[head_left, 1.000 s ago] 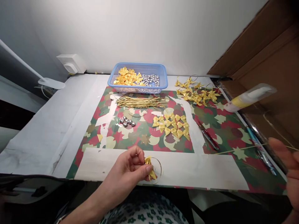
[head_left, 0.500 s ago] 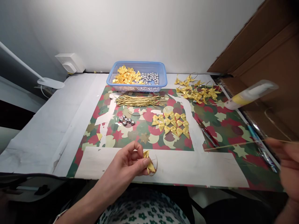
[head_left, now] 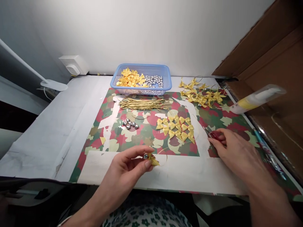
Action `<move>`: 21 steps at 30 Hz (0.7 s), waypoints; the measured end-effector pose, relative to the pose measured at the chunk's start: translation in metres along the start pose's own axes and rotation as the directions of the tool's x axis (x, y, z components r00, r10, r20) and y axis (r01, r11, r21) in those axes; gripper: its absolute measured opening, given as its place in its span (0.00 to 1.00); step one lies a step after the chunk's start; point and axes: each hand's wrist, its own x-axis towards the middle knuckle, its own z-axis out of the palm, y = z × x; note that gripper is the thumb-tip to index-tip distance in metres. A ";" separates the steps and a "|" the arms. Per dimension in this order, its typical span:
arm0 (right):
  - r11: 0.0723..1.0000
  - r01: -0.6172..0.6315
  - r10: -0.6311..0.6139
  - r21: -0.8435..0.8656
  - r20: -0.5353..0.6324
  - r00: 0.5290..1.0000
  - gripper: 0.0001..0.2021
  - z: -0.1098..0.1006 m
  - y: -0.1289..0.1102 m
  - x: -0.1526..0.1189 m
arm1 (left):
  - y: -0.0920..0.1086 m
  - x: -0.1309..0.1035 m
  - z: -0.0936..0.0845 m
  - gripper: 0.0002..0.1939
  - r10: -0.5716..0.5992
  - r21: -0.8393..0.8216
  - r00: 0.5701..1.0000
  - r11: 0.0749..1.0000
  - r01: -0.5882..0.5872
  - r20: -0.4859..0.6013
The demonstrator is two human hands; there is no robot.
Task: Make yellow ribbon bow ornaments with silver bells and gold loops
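Note:
Near the table's front edge, my left hand (head_left: 132,167) pinches a yellow ribbon bow (head_left: 153,160) with a silver bell (head_left: 145,156) and a thin gold tie looping off to the right. My right hand (head_left: 227,146) is closed on the red-handled tweezers or scissors (head_left: 215,135) lying at the right of the mat; their exact kind is partly hidden by the fingers. Between the hands and farther back, several yellow bows (head_left: 175,127) lie in rows. Left of them sits a small group of silver bells (head_left: 129,124). A bundle of gold ties (head_left: 143,103) lies behind.
A blue basket (head_left: 140,92) at the back holds yellow bows and silver bells. Bows with ties (head_left: 203,94) are heaped at the back right. A bottle (head_left: 248,102) leans near a cardboard box (head_left: 279,69). A pen (head_left: 270,154) lies at the right edge, a lamp base (head_left: 54,85) at left.
My right hand has come in from the far right, no longer with the long thin strand, and has closed on the red-handled tool. The bell in my left hand now shows.

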 end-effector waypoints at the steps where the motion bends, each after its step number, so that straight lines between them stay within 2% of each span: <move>1: 1.000 -0.003 0.003 -0.003 0.009 1.000 0.12 -0.001 0.001 -0.001 | 0.000 0.004 0.000 0.09 0.024 0.017 1.000 1.000 -0.024 -0.015; 3: 1.000 -0.011 0.010 0.019 0.013 1.000 0.08 -0.008 0.006 -0.002 | -0.001 0.013 0.000 0.09 0.070 0.042 0.996 0.997 -0.068 -0.053; 5: 0.999 -0.026 0.026 0.027 -0.029 0.999 0.08 -0.022 0.010 -0.009 | -0.001 0.022 0.001 0.09 0.111 0.041 0.989 0.993 -0.108 -0.099; 8: 0.983 -0.002 0.017 0.183 -0.078 0.997 0.09 -0.041 -0.004 -0.035 | 0.001 0.029 0.008 0.10 0.138 0.015 0.982 0.990 -0.137 -0.133; 9: 0.926 0.035 -0.020 0.375 -0.042 0.999 0.11 -0.045 -0.017 -0.046 | 0.002 0.030 0.011 0.10 0.142 0.009 0.980 0.990 -0.142 -0.138; 10: 0.814 0.065 -0.112 0.578 0.047 0.993 0.12 -0.047 -0.033 -0.058 | 0.003 0.029 0.014 0.10 0.148 0.005 0.978 0.989 -0.149 -0.143; 11: 0.709 0.047 -0.160 0.704 0.096 0.983 0.14 -0.048 -0.051 -0.068 | 0.003 0.029 0.018 0.10 0.157 0.002 0.976 0.987 -0.159 -0.148; 12: 0.634 0.062 -0.201 0.771 0.087 0.976 0.16 -0.049 -0.071 -0.076 | 0.004 0.028 0.022 0.10 0.168 -0.002 0.974 0.985 -0.171 -0.152; 13: 0.604 0.073 -0.251 0.794 0.102 0.963 0.15 -0.048 -0.089 -0.082 | 0.005 0.027 0.025 0.10 0.179 -0.007 0.972 0.983 -0.182 -0.151; 16: 0.522 0.185 -0.285 0.832 -0.034 0.958 0.17 -0.046 -0.128 -0.084 | 0.005 0.023 0.031 0.12 0.192 -0.035 0.970 0.979 -0.199 -0.152; 18: 0.520 0.197 -0.276 0.831 -0.055 0.960 0.18 -0.045 -0.136 -0.080 | 0.005 0.023 0.031 0.13 0.187 -0.057 0.968 0.978 -0.199 -0.169; 21: 0.559 0.166 -0.261 0.813 -0.017 0.965 0.17 -0.040 -0.134 -0.074 | 0.003 0.022 0.028 0.13 0.184 -0.057 0.968 0.979 -0.196 -0.170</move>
